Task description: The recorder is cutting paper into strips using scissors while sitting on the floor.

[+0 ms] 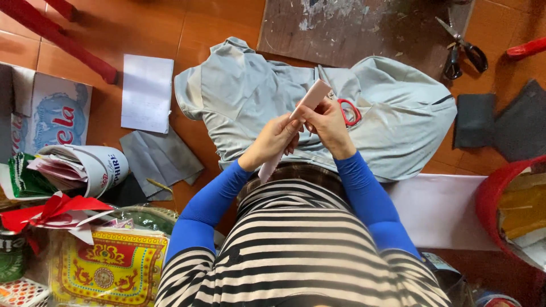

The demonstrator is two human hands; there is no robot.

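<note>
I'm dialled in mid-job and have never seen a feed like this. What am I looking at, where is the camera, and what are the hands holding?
There is no machine here. The one picture comes from a camera on a person's head, looking down past their striped top and blue sleeves. The left hand and right hand together grip a long pale pink strip, perhaps folded paper or card. Beneath them a grey garment lies spread on the orange tiled floor, with a small red loop on it. Black scissors lie at top right, a white sheet at left, and printed boxes and a red ribbon at lower left.
</note>
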